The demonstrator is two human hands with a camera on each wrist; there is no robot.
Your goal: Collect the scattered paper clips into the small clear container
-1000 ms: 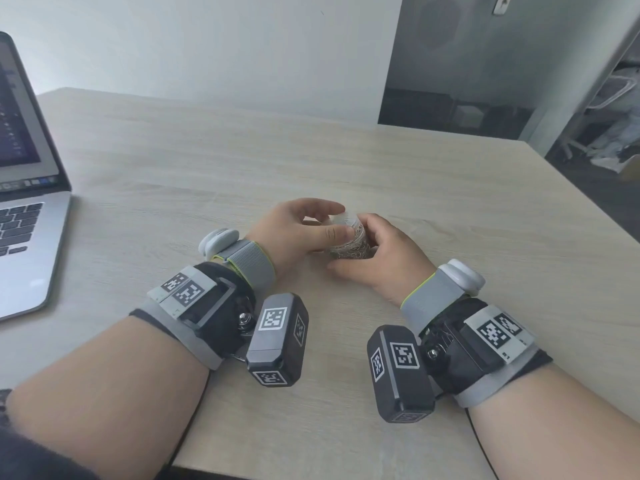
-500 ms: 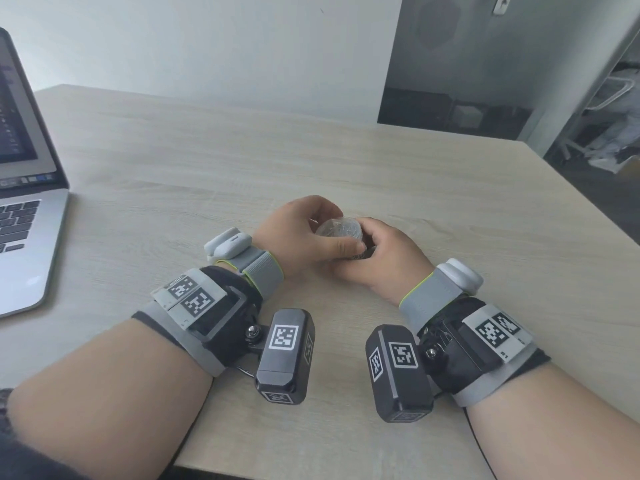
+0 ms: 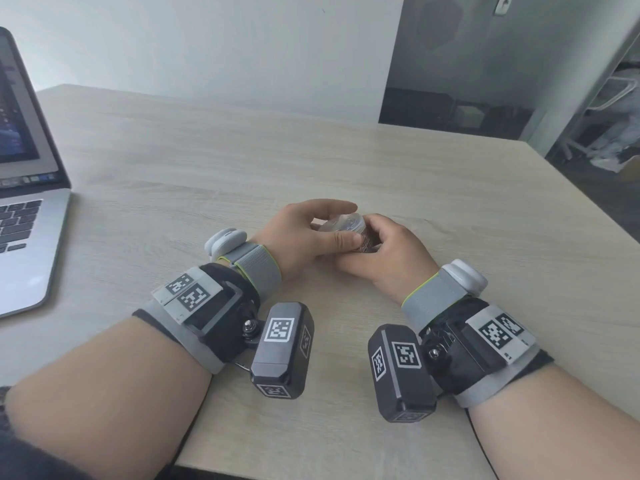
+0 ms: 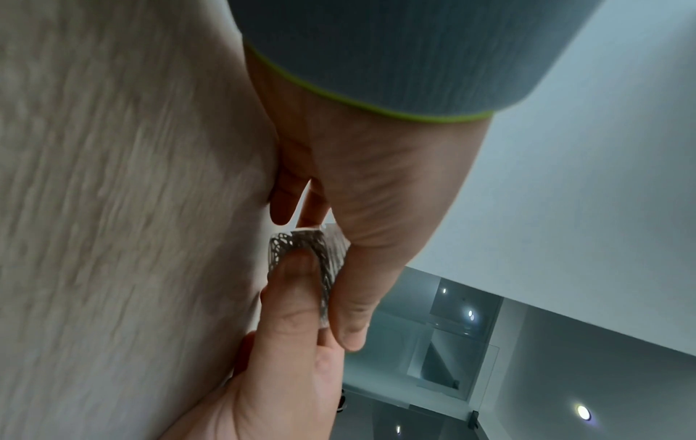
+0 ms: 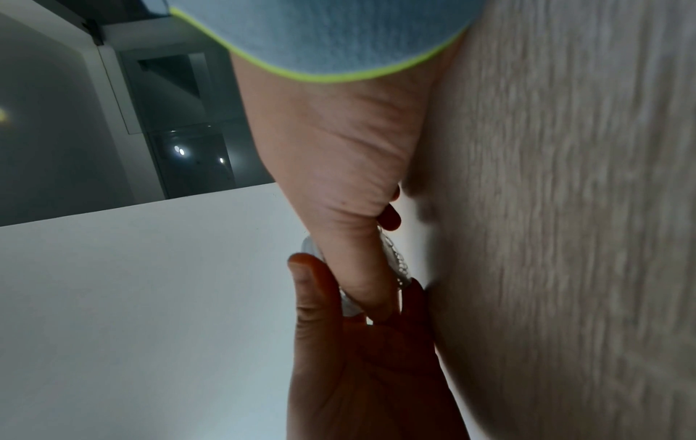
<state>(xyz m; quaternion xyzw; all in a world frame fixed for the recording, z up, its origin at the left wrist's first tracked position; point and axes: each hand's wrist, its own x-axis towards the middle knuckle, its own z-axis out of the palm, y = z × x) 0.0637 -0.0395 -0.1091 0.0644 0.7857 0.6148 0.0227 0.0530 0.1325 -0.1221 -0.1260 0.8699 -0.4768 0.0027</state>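
The container (image 3: 349,230) sits between both hands near the middle of the counter (image 3: 433,209), low over or on its surface; which one cannot be told. The left hand (image 3: 298,233) curls over it from the left, thumb across its near side and fingers arched above the lid, so its grip pinches the container. The right hand (image 3: 388,254) wraps it from the right, thumb pressed on the wall, fingers curled behind. Through the clear wall in the left wrist view a dense tangle of clips (image 4: 301,244) shows, packed tight.

Bare counter lies wide on the far and right sides; the near edge runs under the forearms. A laptop (image 3: 27,220) stands at the left, cut off by the frame.

The container's base and far side are hidden by fingers.
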